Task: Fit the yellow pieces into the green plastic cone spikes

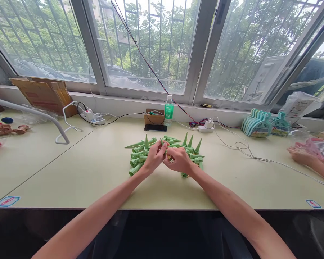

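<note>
My left hand (pixel 154 157) is closed round a green plastic watering spike (pixel 162 141), its pointed tip showing above the fingers. Close against it, my right hand (pixel 179 159) is closed too, with fingers curled at the lower end of that spike. What those fingers pinch is mostly hidden; a small yellowish bit shows between the hands. Around and behind both hands lies a pile of similar green spikes (pixel 135 169). Several stand upright on their caps, such as one spike (pixel 198 146) on the right, while others lie on their sides.
On the table (pixel 102 180), a phone (pixel 156 128), small cardboard box (pixel 154 118) and green-labelled bottle (pixel 169 109) stand behind the pile. Cables and a power strip (pixel 206 126) run rightward. Teal plastic pieces (pixel 256 123) stand back right. Another person's hand (pixel 299 155) touches pink packaging.
</note>
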`<state>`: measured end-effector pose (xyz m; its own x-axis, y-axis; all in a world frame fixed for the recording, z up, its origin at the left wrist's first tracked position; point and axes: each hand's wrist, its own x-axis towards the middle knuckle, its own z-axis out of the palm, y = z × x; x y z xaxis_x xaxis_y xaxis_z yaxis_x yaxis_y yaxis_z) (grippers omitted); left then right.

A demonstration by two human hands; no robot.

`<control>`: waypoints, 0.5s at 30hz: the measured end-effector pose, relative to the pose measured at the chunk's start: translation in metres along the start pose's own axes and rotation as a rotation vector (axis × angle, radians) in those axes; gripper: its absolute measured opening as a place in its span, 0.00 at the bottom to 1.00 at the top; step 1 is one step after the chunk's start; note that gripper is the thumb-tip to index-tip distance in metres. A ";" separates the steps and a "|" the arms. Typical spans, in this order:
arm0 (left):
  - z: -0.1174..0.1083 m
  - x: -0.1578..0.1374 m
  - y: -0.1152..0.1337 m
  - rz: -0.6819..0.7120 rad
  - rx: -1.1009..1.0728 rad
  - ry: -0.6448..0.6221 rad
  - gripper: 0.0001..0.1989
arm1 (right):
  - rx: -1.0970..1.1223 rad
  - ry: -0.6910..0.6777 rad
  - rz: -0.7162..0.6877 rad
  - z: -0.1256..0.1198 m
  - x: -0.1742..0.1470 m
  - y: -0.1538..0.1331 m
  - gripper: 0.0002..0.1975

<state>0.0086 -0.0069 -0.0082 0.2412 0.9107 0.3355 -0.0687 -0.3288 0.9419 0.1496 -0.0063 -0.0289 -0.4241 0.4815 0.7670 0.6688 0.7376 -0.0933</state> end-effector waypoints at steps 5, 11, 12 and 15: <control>0.000 0.000 -0.002 0.027 0.036 0.007 0.17 | -0.030 -0.033 -0.008 0.000 -0.001 0.000 0.10; -0.001 0.001 -0.003 0.053 0.054 0.011 0.18 | -0.031 -0.027 -0.003 -0.002 0.001 -0.003 0.11; -0.001 0.001 -0.004 0.057 0.059 0.012 0.18 | -0.029 -0.024 -0.004 -0.002 0.001 -0.003 0.11; -0.001 0.001 -0.004 0.062 0.063 0.012 0.17 | -0.024 -0.010 -0.009 -0.002 0.002 -0.004 0.11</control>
<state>0.0079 -0.0041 -0.0117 0.2268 0.8907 0.3940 -0.0222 -0.3997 0.9164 0.1477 -0.0089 -0.0255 -0.4364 0.4798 0.7611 0.6792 0.7305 -0.0711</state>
